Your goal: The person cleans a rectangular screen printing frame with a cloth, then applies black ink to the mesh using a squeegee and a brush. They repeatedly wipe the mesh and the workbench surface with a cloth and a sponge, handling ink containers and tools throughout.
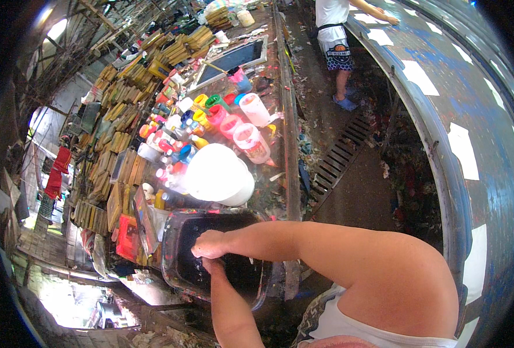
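Over a black basin [172,255] with paint-stained edges and dark liquid inside, my two hands meet. My right hand [210,244] is closed, and whatever it may hold is too small or hidden to make out. Just below and touching it is my left hand [211,265], its fingers hidden from view. Right behind the basin stands a white bucket [216,174]. Open tubs of pink paint [251,145] stand beyond it on the stained bench.
Paint bottles and a green tub [215,102] crowd the bench near a framed screen [233,61]. Wooden frames [109,145] are stacked along the left. Across the aisle, with its floor grate [341,156], a person [333,35] works at a long table [442,122] bearing white pieces.
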`<state>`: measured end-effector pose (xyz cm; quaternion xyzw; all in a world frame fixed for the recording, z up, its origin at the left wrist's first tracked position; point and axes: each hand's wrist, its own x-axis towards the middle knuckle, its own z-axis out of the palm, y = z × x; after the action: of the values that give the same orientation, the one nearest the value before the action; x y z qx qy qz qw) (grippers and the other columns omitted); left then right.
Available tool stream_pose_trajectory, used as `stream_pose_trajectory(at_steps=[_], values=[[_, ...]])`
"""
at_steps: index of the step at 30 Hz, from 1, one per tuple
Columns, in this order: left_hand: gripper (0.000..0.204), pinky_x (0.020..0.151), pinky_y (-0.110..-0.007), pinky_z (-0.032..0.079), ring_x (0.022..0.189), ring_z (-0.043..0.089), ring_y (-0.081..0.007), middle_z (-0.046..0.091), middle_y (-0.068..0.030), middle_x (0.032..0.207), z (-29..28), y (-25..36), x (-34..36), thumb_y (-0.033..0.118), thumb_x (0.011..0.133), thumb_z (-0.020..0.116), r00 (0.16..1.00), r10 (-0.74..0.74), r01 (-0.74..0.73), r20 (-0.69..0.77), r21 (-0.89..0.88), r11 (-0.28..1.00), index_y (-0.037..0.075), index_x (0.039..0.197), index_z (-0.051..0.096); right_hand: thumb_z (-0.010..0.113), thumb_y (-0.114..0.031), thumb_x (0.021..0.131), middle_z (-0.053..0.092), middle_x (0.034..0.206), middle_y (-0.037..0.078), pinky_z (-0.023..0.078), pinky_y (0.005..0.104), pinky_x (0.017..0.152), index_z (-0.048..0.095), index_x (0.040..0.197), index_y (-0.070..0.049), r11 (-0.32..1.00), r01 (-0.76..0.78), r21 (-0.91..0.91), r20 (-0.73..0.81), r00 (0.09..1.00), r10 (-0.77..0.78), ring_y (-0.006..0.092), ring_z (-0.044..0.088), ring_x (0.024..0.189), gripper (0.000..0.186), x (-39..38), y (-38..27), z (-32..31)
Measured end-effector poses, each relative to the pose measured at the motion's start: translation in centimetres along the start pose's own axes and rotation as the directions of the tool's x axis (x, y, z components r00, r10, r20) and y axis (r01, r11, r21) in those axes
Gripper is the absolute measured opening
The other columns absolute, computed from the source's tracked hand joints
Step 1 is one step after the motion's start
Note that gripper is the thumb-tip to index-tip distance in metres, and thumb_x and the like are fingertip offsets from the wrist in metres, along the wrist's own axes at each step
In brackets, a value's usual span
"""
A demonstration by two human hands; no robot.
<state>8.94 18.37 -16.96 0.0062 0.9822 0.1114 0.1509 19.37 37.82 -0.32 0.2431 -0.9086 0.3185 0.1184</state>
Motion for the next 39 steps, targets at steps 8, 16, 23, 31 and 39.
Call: stream_pose_trajectory(at_steps=[8,16,23,31,39], values=[[0.039,0.103,-0.045,0.058,0.119,0.073,-0.0268,0.078,-0.0098,0.126,1.4,0.4,3.4,0.032,0.114,0.056,0.617,0.739,-0.432,-0.270,0.668,0.605,0.018,0.149,0.064,0.066,-0.052,0.104,0.082,0.097,0.019,0.063,0.0589,0.081,0.082,0.100,-0.009,0.989,-0.107,-0.105,0.037,0.993,0.111,0.0435,0.080,0.096,0.045,-0.4,-0.4,-1.3],[0.043,0.112,-0.064,0.052,0.132,0.066,-0.0459,0.078,-0.0137,0.134,-3.0,5.9,-9.4,0.042,0.104,0.070,0.893,0.035,0.014,-0.448,0.106,0.994,0.017,0.138,0.075,0.071,-0.031,0.096,0.084,0.098,0.019,0.065,0.0529,0.076,0.086,0.094,-0.007,0.927,-0.194,-0.323,0.100,0.966,0.237,0.0366,0.083,0.093,0.028,-1.4,1.5,0.2],[0.049,0.121,-0.068,0.042,0.142,0.063,-0.0448,0.077,-0.0129,0.142,0.2,1.4,-2.7,0.049,0.106,0.063,0.988,-0.030,-0.056,0.148,0.546,0.836,0.016,0.136,0.081,0.067,-0.018,0.098,0.082,0.129,0.011,0.067,0.0543,0.086,0.086,0.121,-0.012,0.891,-0.228,-0.392,0.320,0.875,0.364,0.0327,0.080,0.116,0.030,-0.9,2.8,2.1],[0.036,0.103,-0.053,0.061,0.125,0.075,-0.0376,0.080,-0.0133,0.129,-1.6,3.5,-6.9,0.041,0.106,0.068,0.992,-0.009,0.031,-0.126,0.172,0.985,0.014,0.126,0.079,0.066,-0.021,0.100,0.083,0.127,0.009,0.067,0.0563,0.085,0.087,0.120,-0.014,0.915,-0.144,-0.377,0.417,0.856,0.307,0.0322,0.081,0.116,0.030,-0.9,2.6,2.5],[0.037,0.099,-0.051,0.065,0.128,0.075,-0.0335,0.073,-0.0081,0.144,-3.6,3.0,-6.8,0.036,0.105,0.073,0.959,-0.015,0.095,-0.283,0.271,0.958,0.020,0.139,0.073,0.066,-0.025,0.097,0.085,0.101,0.013,0.066,0.0539,0.077,0.086,0.094,-0.011,0.975,-0.074,-0.211,0.168,0.980,0.110,0.0356,0.084,0.094,0.025,-0.3,-0.8,0.2]])
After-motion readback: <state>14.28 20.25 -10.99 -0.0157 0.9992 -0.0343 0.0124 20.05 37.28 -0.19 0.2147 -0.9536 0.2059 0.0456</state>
